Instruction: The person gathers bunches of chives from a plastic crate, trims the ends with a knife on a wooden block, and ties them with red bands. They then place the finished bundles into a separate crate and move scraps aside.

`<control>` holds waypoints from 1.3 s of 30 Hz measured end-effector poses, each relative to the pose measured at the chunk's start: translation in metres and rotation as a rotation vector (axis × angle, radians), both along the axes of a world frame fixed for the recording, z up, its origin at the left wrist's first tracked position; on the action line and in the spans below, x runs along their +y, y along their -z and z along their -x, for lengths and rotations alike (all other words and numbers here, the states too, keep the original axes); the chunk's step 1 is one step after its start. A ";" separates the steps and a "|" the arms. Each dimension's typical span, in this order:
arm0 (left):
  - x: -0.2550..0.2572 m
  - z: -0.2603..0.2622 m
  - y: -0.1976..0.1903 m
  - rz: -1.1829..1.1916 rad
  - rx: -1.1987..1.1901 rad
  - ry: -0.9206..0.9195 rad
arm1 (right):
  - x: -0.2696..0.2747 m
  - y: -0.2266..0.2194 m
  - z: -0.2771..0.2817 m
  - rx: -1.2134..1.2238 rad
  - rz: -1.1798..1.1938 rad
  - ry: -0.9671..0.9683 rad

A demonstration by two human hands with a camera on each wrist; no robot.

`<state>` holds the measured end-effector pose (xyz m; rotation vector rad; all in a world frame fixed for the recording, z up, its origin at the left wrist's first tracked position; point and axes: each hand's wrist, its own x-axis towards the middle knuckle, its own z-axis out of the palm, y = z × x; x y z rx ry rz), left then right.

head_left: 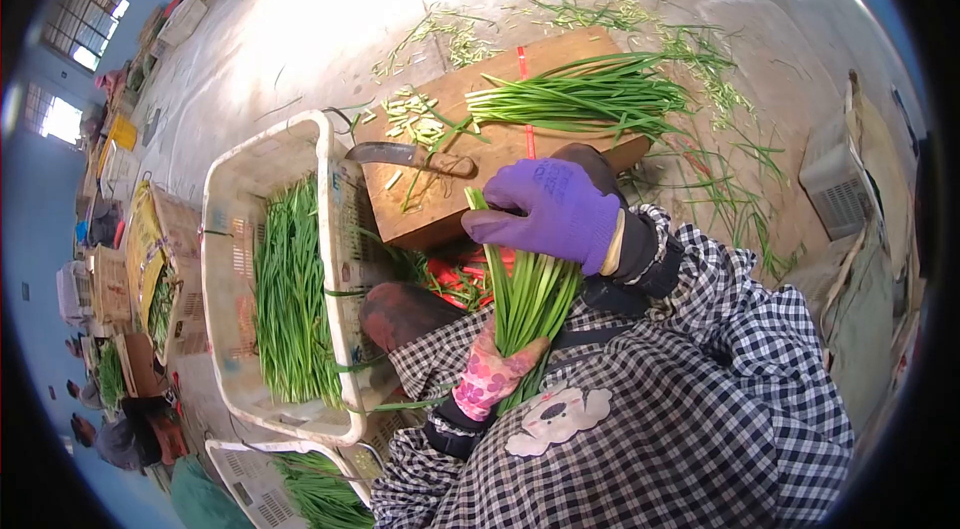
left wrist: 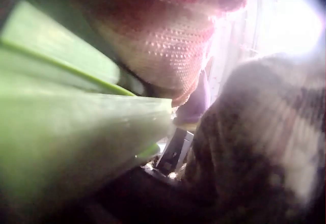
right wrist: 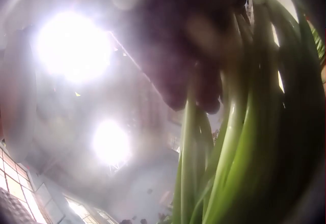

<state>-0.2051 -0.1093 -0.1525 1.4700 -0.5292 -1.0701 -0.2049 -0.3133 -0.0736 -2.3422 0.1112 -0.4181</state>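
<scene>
A bunch of garlic chives point(head_left: 535, 299) lies across the person's lap in the head view, between both gloved hands. The left hand point(head_left: 488, 376), in a pink floral glove, grips its lower part. Above it, the right hand point(head_left: 548, 209), in a purple glove, wraps its fingers over the upper stalks, with pale cut ends poking out beside the thumb. Up close in the left wrist view, green stalks point(left wrist: 76, 132) run beside the pink glove point(left wrist: 163, 46). Dark purple fingers point(right wrist: 175, 89) reach down along the stalks point(right wrist: 224, 168) in the right wrist view.
A wooden block point(head_left: 425, 209) ahead bears a knife point(head_left: 395, 157), cut ends point(head_left: 412, 119) and a chive bundle point(head_left: 580, 94). On the left stands a white crate point(head_left: 212, 299) of chives, with another crate point(head_left: 235, 474) below it. Scraps litter the floor. A grey crate point(head_left: 835, 199) stands at right.
</scene>
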 end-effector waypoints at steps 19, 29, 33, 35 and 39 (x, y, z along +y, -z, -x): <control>0.007 -0.007 -0.001 -0.062 -0.073 0.103 | -0.076 -0.008 0.079 0.063 -0.045 -0.019; 0.014 -0.004 -0.002 -0.131 -0.081 0.077 | -0.036 0.005 0.010 0.141 -0.155 -0.266; 0.015 -0.002 0.005 -0.017 0.069 0.019 | -0.034 0.008 0.014 0.116 -0.327 -0.272; 0.015 -0.006 0.005 0.025 0.150 0.016 | -0.032 0.012 0.016 0.104 -0.388 -0.284; 0.018 -0.003 0.008 0.118 0.294 -0.043 | -0.028 0.018 0.015 0.162 -0.640 -0.227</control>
